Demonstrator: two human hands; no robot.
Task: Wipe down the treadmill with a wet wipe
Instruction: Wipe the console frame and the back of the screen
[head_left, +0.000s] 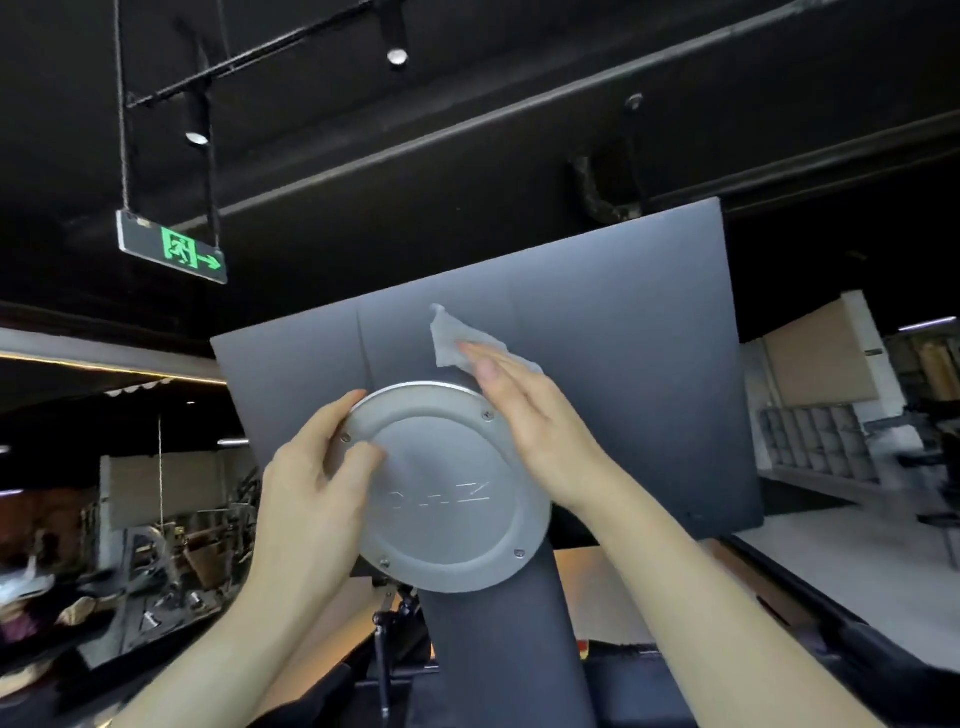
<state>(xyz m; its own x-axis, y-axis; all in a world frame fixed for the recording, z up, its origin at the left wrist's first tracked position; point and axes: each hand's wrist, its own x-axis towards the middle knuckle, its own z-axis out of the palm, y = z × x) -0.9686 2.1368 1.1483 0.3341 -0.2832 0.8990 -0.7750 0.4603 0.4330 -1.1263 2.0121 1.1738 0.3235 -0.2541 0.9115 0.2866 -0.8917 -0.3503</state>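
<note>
- One wet wipe (452, 338), white and crumpled, lies flat against the treadmill's grey back panel (623, 338), just above the round hub
- Right hand (540, 431) is on it, fingers straight and pressing the wipe onto the panel
- Left hand (311, 499) grips the one silver disc (447, 493), fingers curled over its left rim, thumb on its face
- Four screws (487, 414) show around that disc, which sits atop a single dark column (498, 649)
- Overhead: two spotlights (397, 56), one green exit sign (174, 248)
</note>
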